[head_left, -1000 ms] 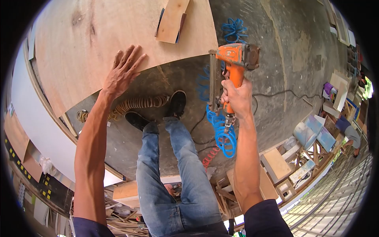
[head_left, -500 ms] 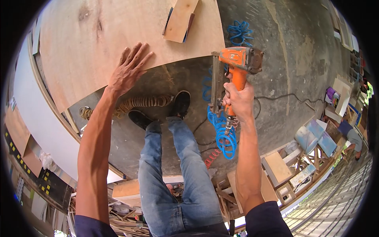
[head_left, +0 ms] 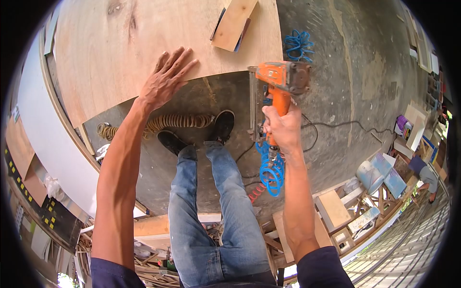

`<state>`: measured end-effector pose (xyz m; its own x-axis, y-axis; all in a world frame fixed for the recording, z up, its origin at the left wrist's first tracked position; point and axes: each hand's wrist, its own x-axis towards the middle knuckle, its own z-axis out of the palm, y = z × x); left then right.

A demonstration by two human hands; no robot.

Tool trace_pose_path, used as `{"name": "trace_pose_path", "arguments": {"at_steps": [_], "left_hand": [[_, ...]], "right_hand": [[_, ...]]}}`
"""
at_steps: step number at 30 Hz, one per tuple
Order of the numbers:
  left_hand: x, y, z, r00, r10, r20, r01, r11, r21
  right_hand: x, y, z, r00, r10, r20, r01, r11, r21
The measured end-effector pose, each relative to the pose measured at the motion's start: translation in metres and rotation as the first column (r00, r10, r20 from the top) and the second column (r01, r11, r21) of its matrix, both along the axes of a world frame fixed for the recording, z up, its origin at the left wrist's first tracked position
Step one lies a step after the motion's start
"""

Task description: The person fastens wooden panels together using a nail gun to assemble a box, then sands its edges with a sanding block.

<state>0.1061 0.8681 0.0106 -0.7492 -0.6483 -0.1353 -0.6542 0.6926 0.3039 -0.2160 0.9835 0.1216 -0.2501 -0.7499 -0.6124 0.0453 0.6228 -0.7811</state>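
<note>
The bare left hand point(head_left: 163, 84), its grip spread flat, lies over the near edge of a wide, pale plywood sheet point(head_left: 96, 62). Farther right, near the sheet's corner, the bare right hand point(head_left: 284, 127) has its grip wrapped around an orange-and-grey nail gun point(head_left: 274, 73).

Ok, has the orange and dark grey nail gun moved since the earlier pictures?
Yes. Held in the right hand, the nail gun has shifted left along the near edge of the large pale plywood sheet, away from its right corner.
</note>
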Motion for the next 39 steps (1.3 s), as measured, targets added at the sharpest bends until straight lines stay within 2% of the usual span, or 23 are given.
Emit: {"name": "trace_pose_path", "arguments": {"at_steps": [9, 11, 14, 20, 23, 27, 30, 34, 37, 39], "left_hand": [[0.001, 0.0, -0.004, 1.0, 0.0, -0.018, 0.0, 1.0, -0.013], [0.001, 0.0, -0.005, 1.0, 0.0, -0.017, 0.0, 1.0, -0.017], [0.002, 0.0, -0.007, 1.0, -0.001, -0.019, 0.001, 1.0, -0.025], [0.001, 0.0, -0.005, 1.0, 0.0, -0.017, 0.0, 1.0, -0.021], [0.002, 0.0, -0.003, 1.0, 0.0, -0.008, 0.0, 1.0, -0.015], [0.002, 0.0, -0.006, 1.0, 0.004, -0.012, -0.004, 1.0, -0.019], [0.002, 0.001, -0.006, 1.0, 0.006, -0.029, -0.006, 1.0, -0.018], [0.003, 0.0, -0.006, 0.999, 0.002, -0.04, -0.002, 1.0, -0.021], [0.007, 0.007, -0.011, 0.998, 0.05, -0.039, -0.051, 0.999, -0.013], [0.022, 0.017, -0.013, 0.937, 0.308, -0.167, -0.313, 0.95, -0.003]], "right_hand": [[0.021, -0.001, -0.01, 0.994, 0.093, -0.063, -0.097, 0.993, -0.063], [0.024, -0.004, -0.003, 0.999, 0.042, -0.024, -0.041, 0.999, 0.026], [0.026, -0.007, 0.001, 0.997, 0.059, -0.051, -0.057, 0.998, 0.04], [0.025, -0.004, -0.007, 0.99, 0.098, -0.099, -0.101, 0.994, -0.031], [0.031, -0.005, 0.002, 0.998, 0.056, -0.035, -0.054, 0.998, 0.045], [0.035, -0.004, -0.005, 0.996, 0.082, -0.02, -0.081, 0.995, 0.05], [0.036, 0.0, -0.011, 0.992, 0.098, -0.073, -0.098, 0.995, 0.006], [0.041, -0.001, -0.006, 0.997, 0.048, -0.065, -0.047, 0.999, 0.023], [0.045, 0.003, 0.0, 0.999, 0.024, -0.043, -0.022, 0.999, 0.048], [0.052, 0.013, 0.005, 0.999, 0.016, -0.032, -0.014, 0.998, 0.055]]}}
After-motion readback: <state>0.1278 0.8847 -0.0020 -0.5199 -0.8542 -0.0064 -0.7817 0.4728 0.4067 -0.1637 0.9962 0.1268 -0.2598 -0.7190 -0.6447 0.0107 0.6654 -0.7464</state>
